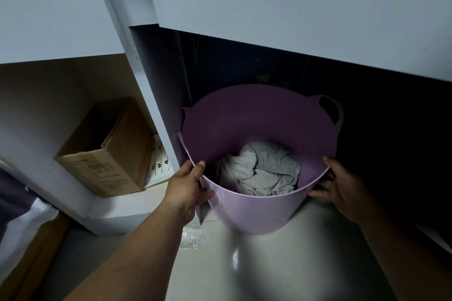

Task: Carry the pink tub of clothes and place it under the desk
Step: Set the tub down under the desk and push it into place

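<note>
Pink plastic tub sits on the pale surface between both grips. The left grip pinches its near-left rim, thumb inside; the right grip clasps the near-right rim. Grey clothes lie crumpled in its bottom. Its far half lies under the white desk; a cardboard box stands left.

Dim, deep shadows, wide-angle edge warp

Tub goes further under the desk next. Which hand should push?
Right, probably. The right hand holds the lilac-pink plastic tub at its rim beside open dark space; the left hand grips the rim beside the white desk side panel, which may block it.
</note>
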